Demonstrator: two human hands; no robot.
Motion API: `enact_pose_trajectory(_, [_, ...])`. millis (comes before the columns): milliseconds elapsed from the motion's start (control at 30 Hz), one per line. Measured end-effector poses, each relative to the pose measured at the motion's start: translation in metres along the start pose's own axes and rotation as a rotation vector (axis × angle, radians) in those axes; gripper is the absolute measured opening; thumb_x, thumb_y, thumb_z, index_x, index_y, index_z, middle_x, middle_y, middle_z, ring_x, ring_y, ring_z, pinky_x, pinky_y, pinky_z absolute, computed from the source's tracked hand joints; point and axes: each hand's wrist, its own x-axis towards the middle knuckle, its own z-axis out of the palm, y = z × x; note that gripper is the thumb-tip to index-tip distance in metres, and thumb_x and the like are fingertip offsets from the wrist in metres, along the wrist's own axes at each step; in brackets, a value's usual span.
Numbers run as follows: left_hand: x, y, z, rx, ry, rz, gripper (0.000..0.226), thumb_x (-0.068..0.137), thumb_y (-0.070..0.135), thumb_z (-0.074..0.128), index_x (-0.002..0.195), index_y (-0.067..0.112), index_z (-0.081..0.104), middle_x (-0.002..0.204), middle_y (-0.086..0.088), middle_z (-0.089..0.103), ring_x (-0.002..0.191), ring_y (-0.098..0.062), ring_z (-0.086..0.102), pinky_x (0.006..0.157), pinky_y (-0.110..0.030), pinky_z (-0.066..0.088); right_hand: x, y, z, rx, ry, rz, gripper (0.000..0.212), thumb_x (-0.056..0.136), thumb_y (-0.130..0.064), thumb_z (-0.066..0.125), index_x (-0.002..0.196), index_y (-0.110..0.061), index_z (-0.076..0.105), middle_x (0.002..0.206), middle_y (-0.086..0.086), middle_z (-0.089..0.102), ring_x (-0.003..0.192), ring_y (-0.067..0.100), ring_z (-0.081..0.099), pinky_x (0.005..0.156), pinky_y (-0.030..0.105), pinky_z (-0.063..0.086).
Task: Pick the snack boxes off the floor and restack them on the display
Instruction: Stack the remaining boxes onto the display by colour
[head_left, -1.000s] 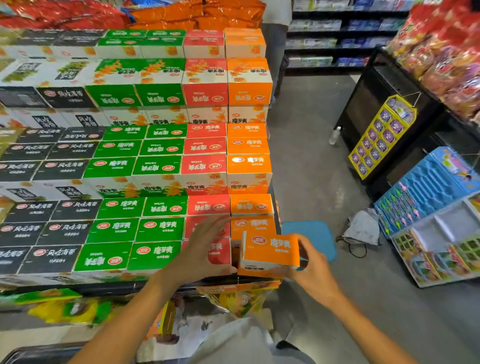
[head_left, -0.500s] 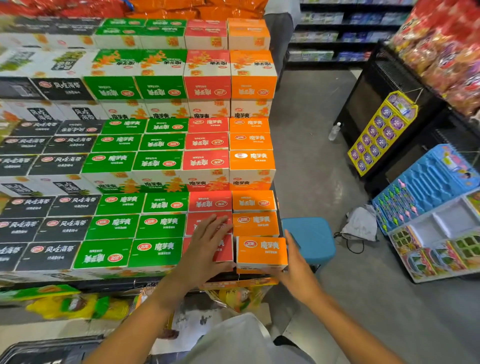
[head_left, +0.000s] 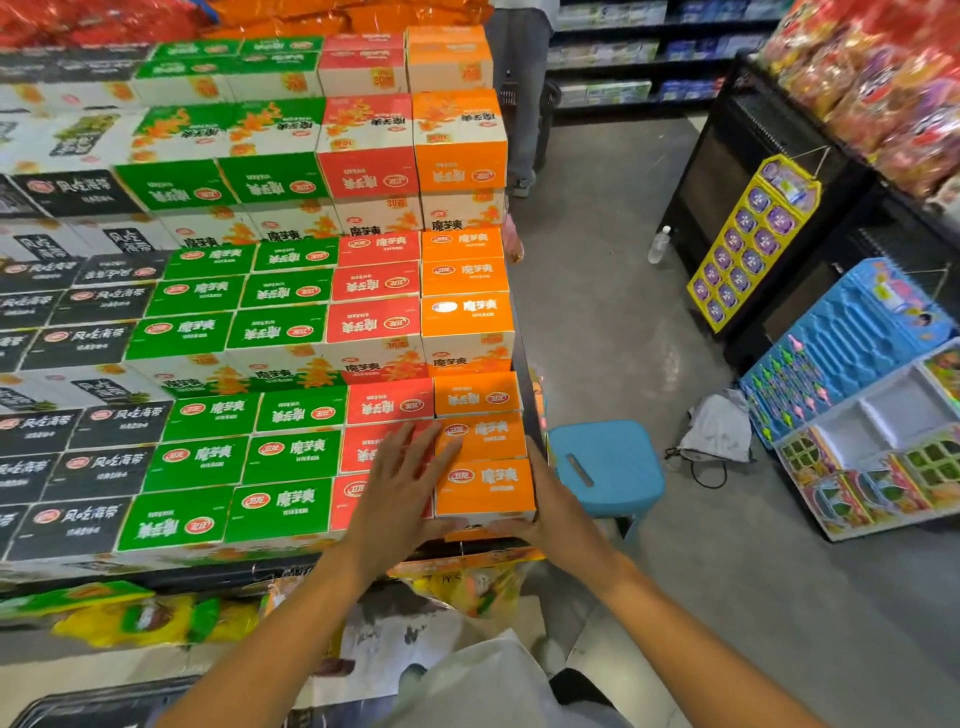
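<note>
We have the orange cardboard snack box (head_left: 484, 488) seated in the front corner slot of the tiered display (head_left: 291, 322). Our left hand (head_left: 402, 493) lies flat, fingers spread, across the red box (head_left: 358, 501) just left of it. Our right hand (head_left: 558, 512) presses its right side with straight fingers. No boxes show on the grey floor (head_left: 597, 291); below our arms the floor is hidden, so we cannot tell what remains.

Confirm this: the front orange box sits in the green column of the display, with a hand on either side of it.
Not quite. The head view shows the front orange box in the orange column at the display's right end, beside the red boxes. The left hand and right hand do flank it.
</note>
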Motion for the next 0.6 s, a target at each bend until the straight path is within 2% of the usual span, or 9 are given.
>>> enact_pose_trajectory(100, [0.000,0.000,0.002,0.099,-0.041,-0.015,0.100,0.083,0.083,0.042,0.160,0.026,0.011,0.167,-0.004,0.009,0.153,-0.034,-0.001,0.119,-0.059,0.020,0.007,0.005,-0.005,0.003,-0.058,0.004,0.101,0.083,-0.048,0.080,0.156,-0.040,0.011,0.148,-0.020,0.044,0.136,0.004,0.046,0.109,0.043,0.047])
enact_pose_trajectory(233, [-0.001,0.005,-0.002,-0.016,-0.004,-0.028,0.097,0.084,0.077,0.052,0.159,0.027,0.016,0.167,-0.002,0.010,0.153,-0.032,0.002,0.120,-0.062,0.017,0.014,0.017,-0.004,-0.034,-0.068,0.008,0.109,0.080,-0.055,0.078,0.157,-0.042,0.002,0.149,-0.019,0.041,0.133,0.008,0.049,0.104,0.049,0.050])
enact_pose_trajectory(333, [-0.003,0.005,-0.003,0.040,-0.028,-0.042,0.098,0.085,0.080,0.046,0.160,0.030,0.005,0.168,-0.001,0.002,0.154,-0.030,-0.006,0.123,-0.056,0.006,0.018,0.025,0.000,-0.070,-0.073,0.005,0.112,0.079,-0.058,0.077,0.155,-0.044,-0.003,0.150,-0.017,0.041,0.130,0.012,0.052,0.102,0.050,0.052])
enact_pose_trajectory(467, [-0.001,0.007,-0.004,0.053,-0.037,-0.044,0.100,0.085,0.079,0.047,0.159,0.032,0.002,0.168,0.001,-0.001,0.154,-0.028,-0.009,0.123,-0.052,0.002,0.022,0.032,0.003,-0.088,-0.058,0.034,0.111,0.074,-0.067,0.077,0.153,-0.050,0.001,0.147,-0.020,0.043,0.127,0.012,0.055,0.100,0.048,0.053])
enact_pose_trajectory(533, [-0.001,0.008,-0.007,0.016,-0.033,-0.058,0.100,0.082,0.079,0.050,0.159,0.035,0.004,0.168,0.003,0.000,0.153,-0.028,-0.009,0.123,-0.053,0.002,0.020,0.027,0.002,-0.113,-0.041,0.036,0.111,0.073,-0.067,0.078,0.151,-0.051,0.001,0.147,-0.020,0.042,0.127,0.010,0.055,0.100,0.046,0.054])
enact_pose_trajectory(600, [-0.002,0.007,-0.013,-0.026,-0.021,-0.065,0.100,0.077,0.077,0.059,0.158,0.036,0.017,0.167,0.003,0.004,0.153,-0.033,-0.004,0.120,-0.058,0.006,0.016,0.016,0.001,-0.163,0.016,0.016,0.119,0.072,-0.063,0.080,0.152,-0.049,-0.006,0.155,-0.017,0.030,0.130,0.010,0.050,0.101,0.041,0.052])
